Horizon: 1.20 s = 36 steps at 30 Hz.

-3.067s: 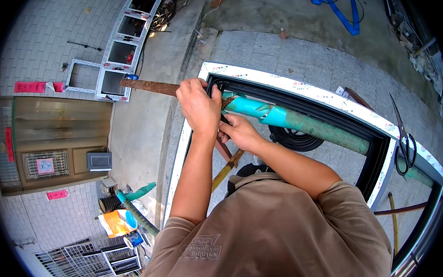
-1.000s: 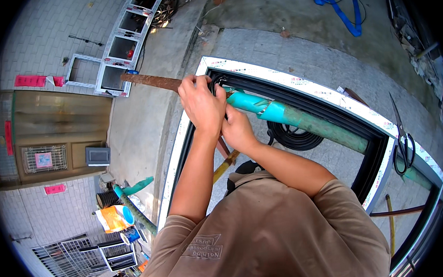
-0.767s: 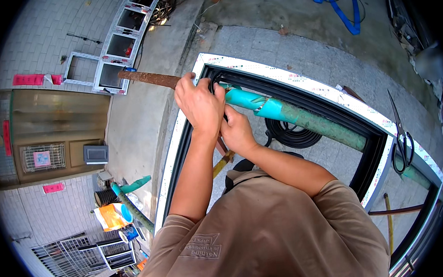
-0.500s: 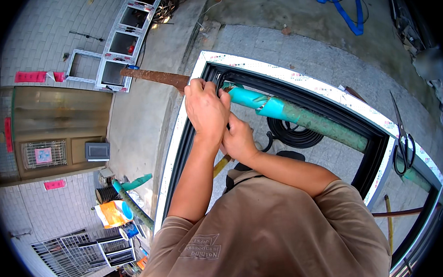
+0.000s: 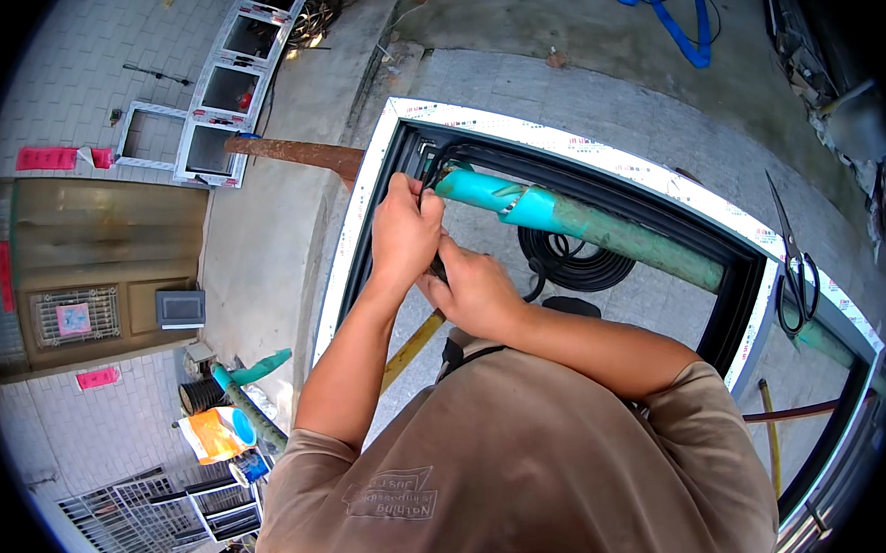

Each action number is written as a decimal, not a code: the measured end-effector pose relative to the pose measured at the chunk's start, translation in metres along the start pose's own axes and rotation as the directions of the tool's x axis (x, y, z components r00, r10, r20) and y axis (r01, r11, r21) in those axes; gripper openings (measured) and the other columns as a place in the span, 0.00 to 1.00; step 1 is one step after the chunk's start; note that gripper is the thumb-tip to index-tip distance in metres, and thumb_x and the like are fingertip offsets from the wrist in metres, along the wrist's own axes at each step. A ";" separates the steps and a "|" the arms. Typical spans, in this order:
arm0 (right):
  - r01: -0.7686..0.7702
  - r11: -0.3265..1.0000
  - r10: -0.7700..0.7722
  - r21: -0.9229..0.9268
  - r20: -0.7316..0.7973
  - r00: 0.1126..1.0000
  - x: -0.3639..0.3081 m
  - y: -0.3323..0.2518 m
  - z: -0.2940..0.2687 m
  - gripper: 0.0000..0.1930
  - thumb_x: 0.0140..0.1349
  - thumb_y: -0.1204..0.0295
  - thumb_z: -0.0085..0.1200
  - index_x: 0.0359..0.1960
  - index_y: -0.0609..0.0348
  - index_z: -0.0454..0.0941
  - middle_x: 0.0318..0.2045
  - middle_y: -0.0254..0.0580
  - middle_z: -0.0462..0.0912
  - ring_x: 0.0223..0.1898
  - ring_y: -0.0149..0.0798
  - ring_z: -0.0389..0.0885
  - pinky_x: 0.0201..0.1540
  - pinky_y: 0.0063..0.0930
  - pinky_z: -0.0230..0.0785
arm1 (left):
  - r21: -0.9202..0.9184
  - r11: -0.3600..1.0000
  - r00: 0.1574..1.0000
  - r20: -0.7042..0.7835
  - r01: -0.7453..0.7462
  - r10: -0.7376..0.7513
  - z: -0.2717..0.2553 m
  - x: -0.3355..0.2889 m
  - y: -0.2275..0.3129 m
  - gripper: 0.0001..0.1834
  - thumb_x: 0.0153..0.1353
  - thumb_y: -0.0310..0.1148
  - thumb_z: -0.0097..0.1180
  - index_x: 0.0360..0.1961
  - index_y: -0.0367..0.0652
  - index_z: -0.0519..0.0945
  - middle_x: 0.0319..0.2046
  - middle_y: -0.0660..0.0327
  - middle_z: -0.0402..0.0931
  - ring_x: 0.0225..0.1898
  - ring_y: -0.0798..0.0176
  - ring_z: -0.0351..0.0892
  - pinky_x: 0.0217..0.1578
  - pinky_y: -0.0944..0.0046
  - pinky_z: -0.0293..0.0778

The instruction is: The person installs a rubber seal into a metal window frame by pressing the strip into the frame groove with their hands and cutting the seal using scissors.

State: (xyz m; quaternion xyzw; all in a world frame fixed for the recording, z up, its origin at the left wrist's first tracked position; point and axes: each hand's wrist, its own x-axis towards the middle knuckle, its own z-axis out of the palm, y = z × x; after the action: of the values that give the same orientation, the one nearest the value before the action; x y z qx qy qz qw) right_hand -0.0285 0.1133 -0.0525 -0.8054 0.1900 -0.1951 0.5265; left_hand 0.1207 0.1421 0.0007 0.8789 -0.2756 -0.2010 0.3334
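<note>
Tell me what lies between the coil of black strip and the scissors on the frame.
In the head view, the green pipe crosses between the coil and the scissors, then the frame's dark inner edge.

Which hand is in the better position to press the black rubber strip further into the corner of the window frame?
Likely the left hand: it sits higher, right at the window frame's top corner where the black rubber strip bends. The right hand is lower, gripping the strip below the corner.

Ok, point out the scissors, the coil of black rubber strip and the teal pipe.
scissors (image 5: 796, 276): head view, on the pivot above the handles.
coil of black rubber strip (image 5: 575, 265): head view, on its loops.
teal pipe (image 5: 519, 204): head view, on its brighter left section.
</note>
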 end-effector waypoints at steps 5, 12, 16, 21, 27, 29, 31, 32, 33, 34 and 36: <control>0.033 0.936 0.124 -0.349 0.417 0.901 0.013 -0.024 -0.060 0.21 0.76 0.55 0.65 0.52 0.64 0.90 0.42 0.60 0.94 0.46 0.62 0.94 0.51 0.56 0.85 | -0.018 0.996 0.991 0.101 -0.085 0.086 -0.015 -0.018 0.003 0.12 0.78 0.33 0.58 0.45 0.32 0.75 0.27 0.49 0.86 0.24 0.52 0.91 0.30 0.52 0.83; 0.092 0.822 0.223 -0.561 0.466 0.856 0.005 -0.084 -0.165 0.22 0.75 0.50 0.67 0.46 0.60 0.93 0.41 0.53 0.95 0.48 0.58 0.94 0.54 0.51 0.84 | -0.212 0.970 0.964 0.211 -0.115 0.161 -0.014 0.000 -0.022 0.08 0.83 0.31 0.53 0.48 0.37 0.72 0.27 0.61 0.76 0.22 0.67 0.78 0.26 0.61 0.77; -0.207 0.775 0.173 -0.597 -0.115 0.978 -0.047 -0.105 -0.250 0.19 0.74 0.55 0.70 0.48 0.61 0.90 0.39 0.53 0.94 0.44 0.60 0.93 0.48 0.53 0.84 | -0.266 0.957 0.965 0.202 -0.112 0.168 -0.009 0.003 -0.043 0.08 0.83 0.31 0.52 0.49 0.36 0.72 0.29 0.61 0.75 0.22 0.70 0.77 0.26 0.63 0.81; -0.667 0.264 0.019 -0.697 -0.688 0.726 -0.143 -0.042 -0.353 0.15 0.74 0.66 0.68 0.56 0.61 0.88 0.49 0.59 0.92 0.54 0.64 0.90 0.58 0.54 0.81 | -0.255 0.959 0.970 0.171 -0.124 0.171 -0.004 0.001 -0.053 0.08 0.83 0.30 0.53 0.51 0.35 0.72 0.32 0.60 0.77 0.25 0.71 0.79 0.26 0.62 0.84; -0.782 0.195 0.249 -0.592 -0.741 0.623 -0.217 0.005 -0.358 0.20 0.74 0.74 0.65 0.66 0.60 0.82 0.56 0.57 0.89 0.57 0.61 0.91 0.61 0.53 0.80 | -0.215 0.972 0.967 0.211 -0.096 0.142 -0.005 0.004 -0.028 0.12 0.79 0.31 0.57 0.52 0.31 0.74 0.32 0.47 0.85 0.31 0.51 0.91 0.31 0.51 0.86; -0.770 0.174 0.214 -0.614 -0.739 0.638 -0.218 0.017 -0.360 0.20 0.74 0.75 0.65 0.66 0.60 0.80 0.56 0.59 0.89 0.57 0.63 0.90 0.60 0.55 0.80 | -0.163 0.976 0.972 0.162 -0.144 0.170 -0.004 0.007 -0.042 0.13 0.77 0.31 0.58 0.52 0.31 0.75 0.33 0.41 0.86 0.34 0.40 0.92 0.38 0.44 0.84; -0.766 0.134 0.257 -0.629 -0.724 0.640 -0.214 0.018 -0.363 0.20 0.74 0.75 0.64 0.65 0.61 0.79 0.56 0.60 0.89 0.57 0.64 0.90 0.59 0.56 0.80 | -0.138 0.975 0.973 0.130 -0.174 0.192 0.000 0.006 -0.051 0.13 0.76 0.32 0.59 0.51 0.32 0.75 0.35 0.37 0.86 0.38 0.32 0.90 0.43 0.39 0.82; -0.765 0.113 0.280 -0.634 -0.719 0.636 -0.215 0.020 -0.364 0.20 0.74 0.75 0.64 0.65 0.61 0.78 0.56 0.61 0.89 0.57 0.65 0.90 0.59 0.57 0.80 | -0.098 0.970 0.961 0.143 -0.224 0.237 0.000 0.009 -0.058 0.12 0.80 0.31 0.56 0.53 0.30 0.73 0.34 0.53 0.81 0.30 0.63 0.84 0.30 0.58 0.89; -0.751 0.095 0.266 -0.653 -0.710 0.652 -0.219 0.020 -0.368 0.20 0.74 0.75 0.64 0.65 0.61 0.78 0.56 0.62 0.89 0.57 0.66 0.89 0.59 0.58 0.80 | -0.106 0.970 0.962 0.143 -0.220 0.233 0.001 0.009 -0.058 0.13 0.80 0.31 0.56 0.53 0.30 0.73 0.34 0.53 0.81 0.30 0.63 0.84 0.30 0.58 0.89; -0.737 0.077 0.253 -0.671 -0.702 0.666 -0.223 0.021 -0.371 0.19 0.74 0.76 0.64 0.65 0.62 0.77 0.56 0.63 0.89 0.57 0.68 0.89 0.58 0.59 0.80 | -0.113 0.970 0.962 0.144 -0.216 0.231 0.001 0.008 -0.057 0.13 0.80 0.31 0.56 0.53 0.30 0.73 0.34 0.53 0.81 0.30 0.63 0.85 0.30 0.58 0.89; -0.672 0.091 0.126 -0.735 -0.661 0.740 -0.234 0.018 -0.366 0.16 0.75 0.78 0.61 0.62 0.65 0.76 0.46 0.58 0.88 0.47 0.59 0.91 0.51 0.53 0.81 | -0.119 0.969 0.961 0.149 -0.218 0.235 0.003 0.008 -0.054 0.13 0.80 0.31 0.56 0.53 0.30 0.72 0.34 0.52 0.82 0.30 0.63 0.85 0.30 0.58 0.89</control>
State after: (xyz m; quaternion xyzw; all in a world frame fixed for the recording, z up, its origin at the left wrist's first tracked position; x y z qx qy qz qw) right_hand -0.4181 -0.0568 0.0397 -0.7916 0.5990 -0.0515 -0.1091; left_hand 0.1443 0.1699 -0.0401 0.8043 -0.3900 -0.2458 0.3749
